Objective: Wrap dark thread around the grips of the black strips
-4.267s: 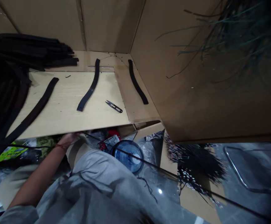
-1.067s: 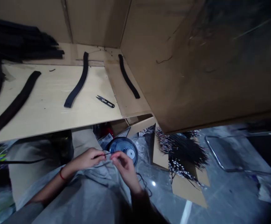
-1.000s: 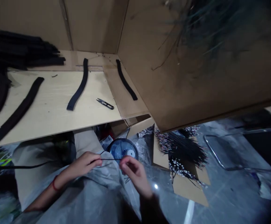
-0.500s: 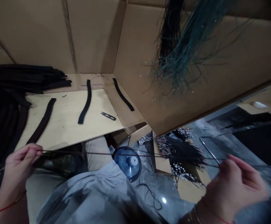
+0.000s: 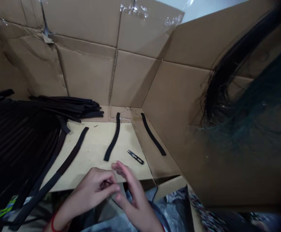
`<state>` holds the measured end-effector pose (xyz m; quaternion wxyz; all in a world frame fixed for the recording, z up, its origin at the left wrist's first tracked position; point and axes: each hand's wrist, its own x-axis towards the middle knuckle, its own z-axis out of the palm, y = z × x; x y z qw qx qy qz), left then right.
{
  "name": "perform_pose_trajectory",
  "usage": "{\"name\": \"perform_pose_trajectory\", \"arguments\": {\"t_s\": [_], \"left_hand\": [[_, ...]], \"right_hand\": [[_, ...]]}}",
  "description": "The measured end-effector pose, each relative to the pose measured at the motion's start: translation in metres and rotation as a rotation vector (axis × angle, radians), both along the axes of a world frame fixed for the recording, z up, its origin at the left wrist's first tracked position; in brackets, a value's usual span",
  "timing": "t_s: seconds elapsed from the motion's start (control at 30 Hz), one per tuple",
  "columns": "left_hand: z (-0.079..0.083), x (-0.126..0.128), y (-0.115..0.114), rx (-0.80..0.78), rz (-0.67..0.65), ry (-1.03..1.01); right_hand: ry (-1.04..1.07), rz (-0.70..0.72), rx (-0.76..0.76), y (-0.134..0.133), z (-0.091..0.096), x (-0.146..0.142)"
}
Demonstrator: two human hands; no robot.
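Cardboard enclosure (image 5: 87, 67) — black strips (image 5: 115, 138) within; left hand (image 5: 94, 190) curled, grasp unclear; right hand (image 5: 137, 200) unclenched

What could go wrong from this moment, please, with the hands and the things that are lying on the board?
The snips lie loose on the board beyond the right hand, pointed blades uncovered, so a careless reach might prick a finger. The middle black strip has its near end just beyond the hands, so the left hand could perhaps knock it out of place.
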<state>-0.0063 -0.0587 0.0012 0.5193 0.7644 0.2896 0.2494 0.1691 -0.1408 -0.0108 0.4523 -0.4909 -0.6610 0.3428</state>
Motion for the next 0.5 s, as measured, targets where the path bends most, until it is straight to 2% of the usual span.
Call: {"name": "perform_pose_trajectory", "arguments": {"t_s": [0.03,0.13,0.27,0.4,0.5], "left_hand": [[0.001,0.005,0.008,0.026,-0.002,0.032],[0.003,0.013,0.041,0.116,0.106,0.087],[0.008,0.011,0.083,0.168,0.2,0.094],[0.005,0.005,0.114,0.136,0.245,0.099],[-0.008,0.001,0.135,0.16,0.42,0.156]], "right_hand": [[0.005,0.054,-0.035,0.02,0.008,-0.006],[0.076,0.154,-0.189,0.083,0.022,-0.01],[0.134,0.397,-0.358,0.156,0.027,-0.005],[0.159,0.435,-0.435,0.195,0.019,0.007],[0.213,0.34,-0.417,0.213,0.006,0.029]]}}
